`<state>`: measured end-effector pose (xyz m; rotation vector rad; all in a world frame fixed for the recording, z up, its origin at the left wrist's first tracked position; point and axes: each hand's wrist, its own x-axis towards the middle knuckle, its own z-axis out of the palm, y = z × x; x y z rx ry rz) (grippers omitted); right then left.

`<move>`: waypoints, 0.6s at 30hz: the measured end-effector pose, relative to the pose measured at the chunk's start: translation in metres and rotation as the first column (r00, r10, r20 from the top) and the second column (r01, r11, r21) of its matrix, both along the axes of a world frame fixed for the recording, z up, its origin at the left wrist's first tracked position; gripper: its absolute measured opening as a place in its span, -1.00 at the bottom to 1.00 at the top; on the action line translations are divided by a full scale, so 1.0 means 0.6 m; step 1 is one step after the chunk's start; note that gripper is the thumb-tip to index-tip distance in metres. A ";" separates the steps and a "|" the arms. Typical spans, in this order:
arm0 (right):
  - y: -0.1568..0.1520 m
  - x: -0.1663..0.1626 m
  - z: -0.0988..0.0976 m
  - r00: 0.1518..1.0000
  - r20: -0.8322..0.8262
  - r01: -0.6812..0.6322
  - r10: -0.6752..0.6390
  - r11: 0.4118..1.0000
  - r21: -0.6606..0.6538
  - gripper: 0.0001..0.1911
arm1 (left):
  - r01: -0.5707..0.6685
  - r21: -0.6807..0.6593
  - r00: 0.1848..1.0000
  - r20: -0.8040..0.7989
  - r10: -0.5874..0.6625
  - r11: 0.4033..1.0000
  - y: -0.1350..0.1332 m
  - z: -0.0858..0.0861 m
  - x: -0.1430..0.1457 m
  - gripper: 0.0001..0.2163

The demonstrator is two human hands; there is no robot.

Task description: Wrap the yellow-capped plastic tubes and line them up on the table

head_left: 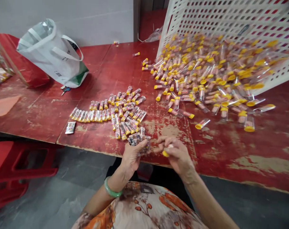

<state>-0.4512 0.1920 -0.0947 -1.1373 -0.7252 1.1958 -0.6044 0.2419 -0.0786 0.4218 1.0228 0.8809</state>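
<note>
My left hand [132, 154] grips a bundle of several small clear tubes [138, 140] at the near edge of the red table [125, 68]. My right hand [175, 152] is closed around one tube with a yellow cap [165, 154], close beside the left hand. Just beyond my hands lie rows of tubes without yellow caps [116, 111]. To the right, a large loose heap of yellow-capped tubes [206, 73] spreads out from a tilted white perforated crate [230, 19].
A white tote bag [52, 54] stands at the back left with keys [65, 90] beside it. A small foil packet [70, 127] lies near the table's front edge. A red stool [17, 162] is at the lower left. Stray tubes [136, 54] lie farther back.
</note>
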 end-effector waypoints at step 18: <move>-0.026 -0.018 0.021 0.920 0.359 0.177 -0.157 0.984 -0.024 -0.71 | 0.160 -0.004 0.987 0.010 -0.160 0.987 -0.021 0.019 -0.013 -0.64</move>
